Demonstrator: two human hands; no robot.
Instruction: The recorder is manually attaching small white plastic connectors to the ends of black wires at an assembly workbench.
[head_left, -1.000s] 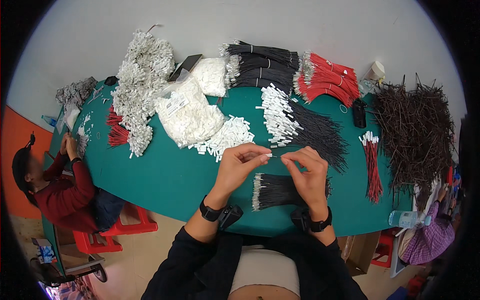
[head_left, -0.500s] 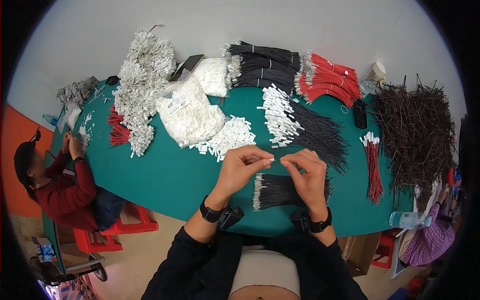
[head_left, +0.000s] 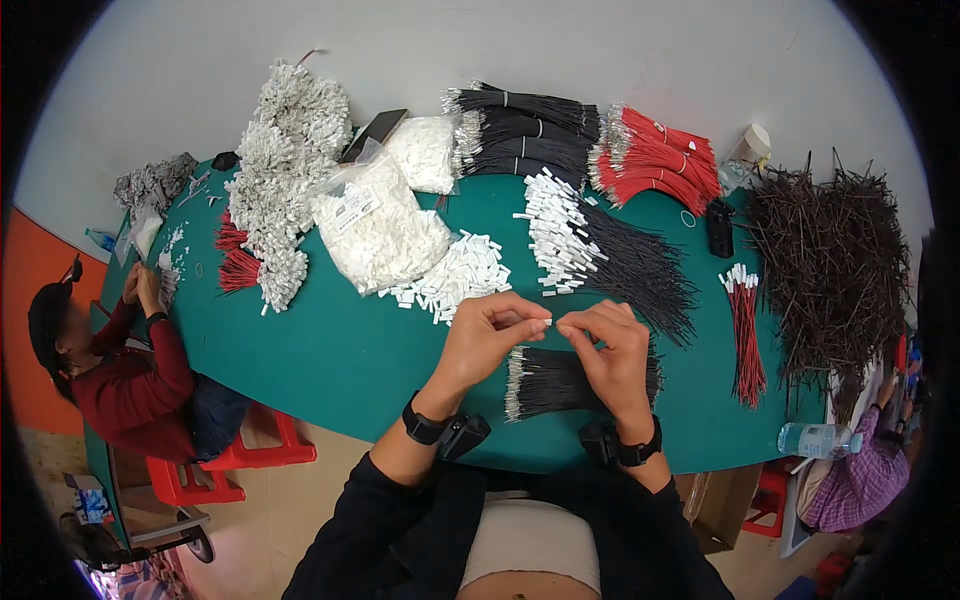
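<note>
Above the near middle of the table, my two hands meet fingertip to fingertip. My left hand [head_left: 478, 338] pinches a small white connector housing [head_left: 547, 321] between thumb and forefinger. My right hand [head_left: 615, 350] is closed in a pinch on what looks like the tip of a thin wire, mostly hidden by the fingers, right beside the housing. Below my hands lies a bundle of black wires [head_left: 555, 385] with bare metal ends at the left. Just beyond are loose white housings [head_left: 465, 275] and a pile of black wires [head_left: 640, 265] fitted with white housings.
Clear bags of white housings [head_left: 375, 225] stand behind the loose heap. Tied black bundles [head_left: 530, 130] and red bundles [head_left: 665, 165] lie along the wall. Brown wires [head_left: 830, 270] heap at right, near a water bottle [head_left: 815, 440]. A person [head_left: 130, 370] works at the left.
My fingertips have come closer together, and the gap between the housing and the right fingers has narrowed. Everything else on the table looks the same.
</note>
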